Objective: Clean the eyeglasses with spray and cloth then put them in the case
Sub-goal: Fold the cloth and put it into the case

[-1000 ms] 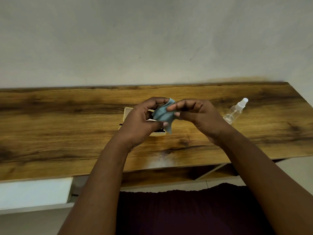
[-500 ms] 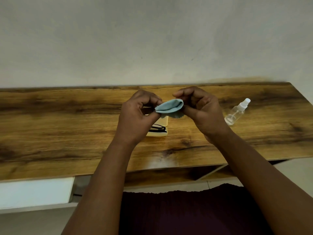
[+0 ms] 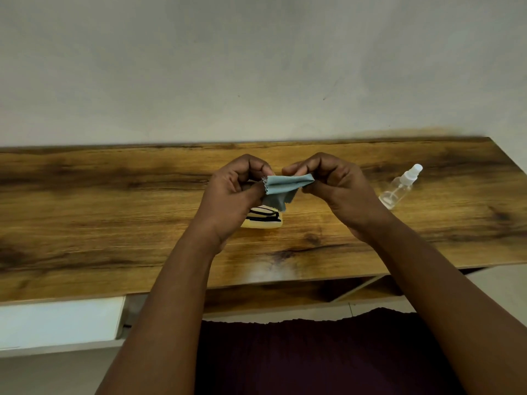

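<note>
Eyeglasses (image 3: 263, 216) inside open case (image 3: 261, 224)

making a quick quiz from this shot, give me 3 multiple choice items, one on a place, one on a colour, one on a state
1. Where is the bottle?
A. right of both hands
B. left of both hands
C. in the case

2. What colour is the cloth?
A. red
B. light blue
C. black

3. What state is the case in?
A. shut
B. open, glasses inside
C. held up

Answers:
1 A, it lies on the desk beyond the right hand.
2 B, the cloth pinched between left hand and right is light blue.
3 B, the glasses show dark inside it.
</note>
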